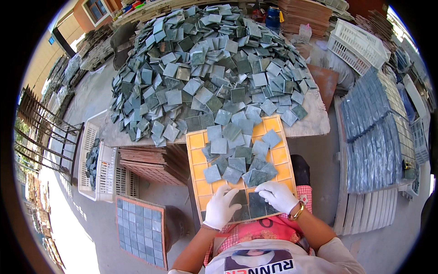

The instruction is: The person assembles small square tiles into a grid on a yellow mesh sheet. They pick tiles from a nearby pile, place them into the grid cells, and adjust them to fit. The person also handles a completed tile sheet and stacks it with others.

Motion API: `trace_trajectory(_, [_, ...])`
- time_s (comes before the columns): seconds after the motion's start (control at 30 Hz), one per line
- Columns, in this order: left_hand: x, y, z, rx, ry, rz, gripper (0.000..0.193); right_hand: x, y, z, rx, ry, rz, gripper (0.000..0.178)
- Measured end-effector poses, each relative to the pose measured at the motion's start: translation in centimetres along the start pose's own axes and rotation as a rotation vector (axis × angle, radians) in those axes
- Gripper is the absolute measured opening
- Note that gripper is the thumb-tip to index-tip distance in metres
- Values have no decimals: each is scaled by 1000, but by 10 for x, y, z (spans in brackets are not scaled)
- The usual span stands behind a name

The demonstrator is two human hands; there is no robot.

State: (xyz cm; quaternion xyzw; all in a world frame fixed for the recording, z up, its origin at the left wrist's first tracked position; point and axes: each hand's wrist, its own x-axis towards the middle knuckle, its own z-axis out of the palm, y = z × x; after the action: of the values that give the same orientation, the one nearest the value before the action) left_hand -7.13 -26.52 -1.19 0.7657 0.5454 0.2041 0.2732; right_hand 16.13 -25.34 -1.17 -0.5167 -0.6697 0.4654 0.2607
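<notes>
A yellow gridded tray (197, 171) lies tilted in front of me, its far end against the table. Loose square grey-green stone tiles (237, 164) are heaped over its middle and far part. Several dark tiles (257, 205) sit in the compartments nearest me. My left hand (220, 209), in a white glove, rests over the tray's near left part, thumb and fingers apart beside a dark tile (239, 197). My right hand (279, 197), also gloved, is over the near right part with its fingertips pinched together just above the tiles. Whatever those fingertips hold is hidden.
A large mound of tiles (210, 64) covers the table (315, 112) ahead. To the left stand a white crate (109, 169) with tiles inside and a filled tile panel (139, 230) on a stool. Stacked tile-filled trays (376, 132) rise at the right, near white crates (358, 43).
</notes>
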Motion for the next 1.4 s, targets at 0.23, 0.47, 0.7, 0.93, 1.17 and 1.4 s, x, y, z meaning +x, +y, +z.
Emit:
trace_trajectory(0.23, [23,20,0,185,178,222,56,-7,-11,-10,187,-18,223,17])
trace_trajectory(0.47, [88,18,22,431,93,612,69,-30,3,-32,196,145,241,17])
trace_trajectory(0.7, [185,-2,-22,493,440,393,56,-21,-2,-30,228,154,222,15])
trace_trajectory(0.93, [155,5,-22,350,283,496,64,5,4,-11,31,40,-21,19])
trace_trajectory(1.17, [129,23,-10,461,-39,729,67,18,6,0,-24,-207,-58,20])
trace_trajectory(1.4, [165,26,-26,322,239,542,73,35,-11,-3,-2,134,77,16])
